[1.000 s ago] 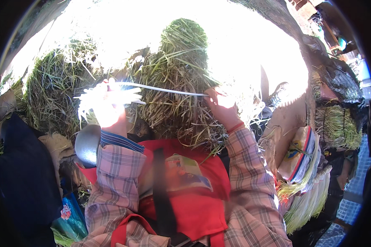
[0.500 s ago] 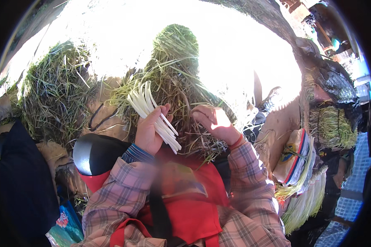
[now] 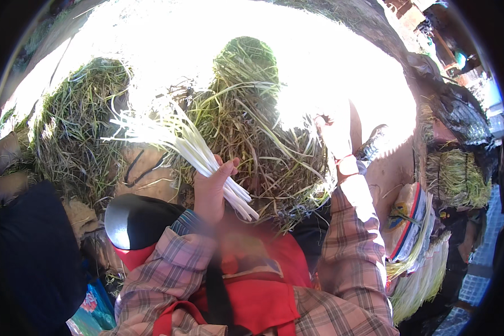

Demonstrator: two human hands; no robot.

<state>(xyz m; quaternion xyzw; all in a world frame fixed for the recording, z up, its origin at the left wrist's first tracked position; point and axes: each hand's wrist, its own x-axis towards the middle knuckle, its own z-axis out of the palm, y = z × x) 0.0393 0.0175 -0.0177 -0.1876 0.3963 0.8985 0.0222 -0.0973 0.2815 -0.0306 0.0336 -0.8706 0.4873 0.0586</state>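
My left hand [image 3: 211, 193] is closed around a bunch of white stalks [image 3: 199, 151] that looks like blanched chives. Their cut ends point to the lower right, and their thin tips fan out to the upper left into the glare. Off to the right, my right hand [image 3: 337, 137] reaches forward, bleached by the sun. Its fingertips lie beside the edge of the loose greens, and whether they hold anything is lost in the brightness. Between and beyond both hands lies a heap of loose green and dry leaves [image 3: 252, 120], rising to a rounded green top.
Another pile of greens [image 3: 84, 120] lies at the left. On the right are a tied bundle of greens [image 3: 459, 176], a white sack with red and blue stripes [image 3: 404, 221] and more pale stalks [image 3: 423, 277]. A dark cloth [image 3: 33, 252] hangs at the near left.
My right hand has moved from beside the stalks out to the far right. My left hand has shifted slightly right and nearer, with more of the stalks' length showing.
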